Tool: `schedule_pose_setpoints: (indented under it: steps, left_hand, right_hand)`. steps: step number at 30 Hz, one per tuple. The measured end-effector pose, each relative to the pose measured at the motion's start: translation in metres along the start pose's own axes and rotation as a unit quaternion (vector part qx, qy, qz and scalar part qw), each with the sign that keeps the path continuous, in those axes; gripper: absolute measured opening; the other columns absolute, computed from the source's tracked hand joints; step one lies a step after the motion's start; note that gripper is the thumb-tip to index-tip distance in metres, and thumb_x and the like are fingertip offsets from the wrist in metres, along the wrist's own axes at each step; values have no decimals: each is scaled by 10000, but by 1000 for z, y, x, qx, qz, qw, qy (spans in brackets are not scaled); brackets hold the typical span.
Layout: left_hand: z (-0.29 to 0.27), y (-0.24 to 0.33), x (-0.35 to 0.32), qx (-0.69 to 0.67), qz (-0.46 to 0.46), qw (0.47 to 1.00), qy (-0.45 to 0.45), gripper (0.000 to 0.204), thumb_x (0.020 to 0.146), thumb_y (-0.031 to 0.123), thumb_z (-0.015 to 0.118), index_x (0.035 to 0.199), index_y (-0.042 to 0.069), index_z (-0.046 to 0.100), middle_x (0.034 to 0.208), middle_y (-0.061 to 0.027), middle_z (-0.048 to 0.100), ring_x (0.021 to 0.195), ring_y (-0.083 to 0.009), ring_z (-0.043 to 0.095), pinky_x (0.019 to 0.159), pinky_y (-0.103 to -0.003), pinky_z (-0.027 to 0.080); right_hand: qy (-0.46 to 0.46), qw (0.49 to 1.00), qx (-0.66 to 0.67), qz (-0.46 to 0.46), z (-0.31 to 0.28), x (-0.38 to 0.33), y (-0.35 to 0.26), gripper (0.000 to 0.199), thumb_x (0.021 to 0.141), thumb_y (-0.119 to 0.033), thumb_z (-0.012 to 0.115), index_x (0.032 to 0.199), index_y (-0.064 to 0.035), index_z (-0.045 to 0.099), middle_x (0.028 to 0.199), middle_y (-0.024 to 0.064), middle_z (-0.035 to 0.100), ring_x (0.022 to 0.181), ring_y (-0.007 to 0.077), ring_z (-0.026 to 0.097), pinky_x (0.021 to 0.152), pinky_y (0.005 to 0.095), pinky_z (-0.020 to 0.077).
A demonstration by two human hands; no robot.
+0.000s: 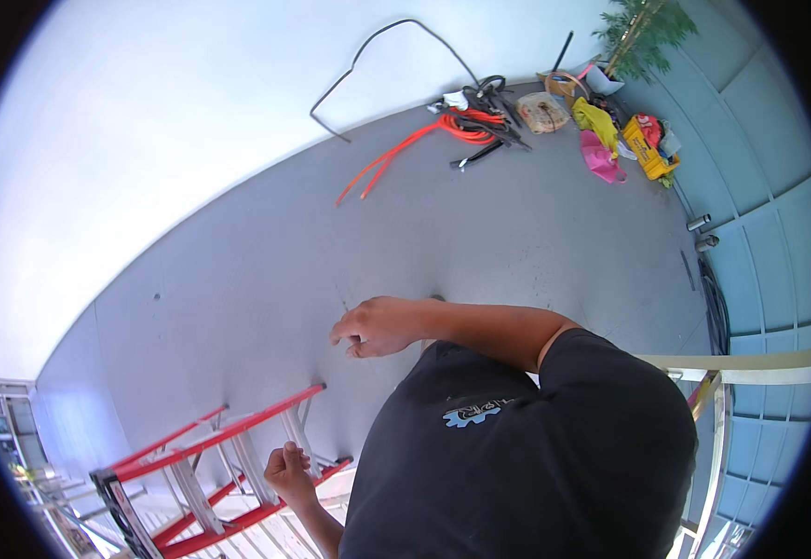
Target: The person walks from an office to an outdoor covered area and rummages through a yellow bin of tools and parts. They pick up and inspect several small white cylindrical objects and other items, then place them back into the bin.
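Observation:
My right arm reaches across my dark shirt (517, 466), and my right hand (382, 326) hangs over the grey floor. Its fingers are loosely bent and apart, and nothing shows in them. Lower and to the left is my left hand (291, 473), its fingers curled in and its thumb on top; I see no object in it. Just beside that hand is a red stepladder (266, 410) with pale metal steps and a dark top end. Whether the hand touches the ladder I cannot tell; it overlaps it in the head view.
Orange hose (471, 130) lies coiled with black cables along the far wall. To its right are a clear plastic bag (543, 113), pink cloth (601, 158), a yellow crate (652, 163) and a potted plant (606, 79). A pale rail (750, 367) runs on my right; black cable (715, 307) lies by that wall.

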State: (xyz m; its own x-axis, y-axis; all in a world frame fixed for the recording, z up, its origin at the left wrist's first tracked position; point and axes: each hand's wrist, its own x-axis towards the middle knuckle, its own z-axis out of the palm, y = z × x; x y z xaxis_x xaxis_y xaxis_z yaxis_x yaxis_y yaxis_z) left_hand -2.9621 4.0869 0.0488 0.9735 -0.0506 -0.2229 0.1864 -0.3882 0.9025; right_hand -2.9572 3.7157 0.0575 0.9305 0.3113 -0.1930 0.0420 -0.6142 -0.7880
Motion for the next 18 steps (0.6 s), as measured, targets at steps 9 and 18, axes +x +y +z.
schedule_pose_setpoints:
  steps: [9,18]
  left_hand:
    - [270,64,99,183,111,948,-237,179,926,180,711,967,8,741,747,-103,720,670,-156,667,674,-300,525]
    - [468,130,230,451,316,717,-427,192,911,198,694,996,34,748,822,-113,744,762,-211,732,746,-343,570]
  right_hand:
    - [128,948,-120,266,-168,-159,184,473,950,-342,609,1359,-109,565,1239,187,644,1169,362,614,1004,469,484]
    - [386,759,66,519,-166,-345,266,456,968,-324,605,1362,-98,560,1241,210,646,1173,378,614,1003,471,488]
